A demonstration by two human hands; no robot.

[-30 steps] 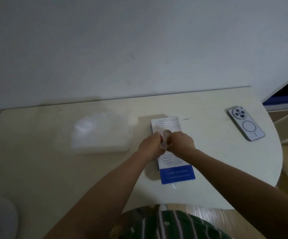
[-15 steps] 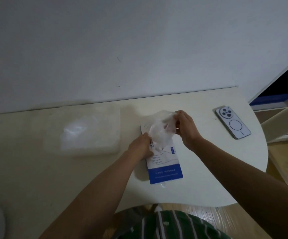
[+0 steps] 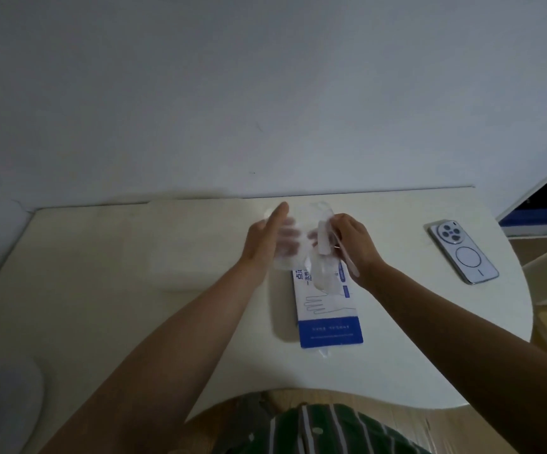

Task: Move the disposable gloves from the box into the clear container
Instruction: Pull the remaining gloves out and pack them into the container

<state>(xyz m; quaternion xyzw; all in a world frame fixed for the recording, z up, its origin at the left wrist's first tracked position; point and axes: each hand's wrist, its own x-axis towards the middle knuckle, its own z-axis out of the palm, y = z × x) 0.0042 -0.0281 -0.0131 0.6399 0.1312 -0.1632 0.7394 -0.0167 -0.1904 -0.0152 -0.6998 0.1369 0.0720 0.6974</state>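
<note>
A thin bundle of gloves (image 3: 304, 253) is held up just above the far end of the box (image 3: 329, 319), which lies flat on the worktop (image 3: 134, 322). The clear film is stretched between the two hands, with its lower part hanging down over the box's printed top, apparently so that it comes free of the pack before being carried off.

The left hand (image 3: 267, 237) is kept flat and spread. Its thumb is raised and its fingers are seen blurred through the film, as though the sheet were being supported from the side. The right hand (image 3: 350, 244) is closed in a pinch on the glove edge near the top, which seems to be where the pulling is done.

The clear container (image 3: 196, 247) can only faintly be made out just left of the hands; whether it is open cannot be told. It is judged that the gloves are out of the box but not yet in the container, so a short carry to the left remains. A phone (image 3: 463, 252) lies face down well to the right, out of that path.
</note>
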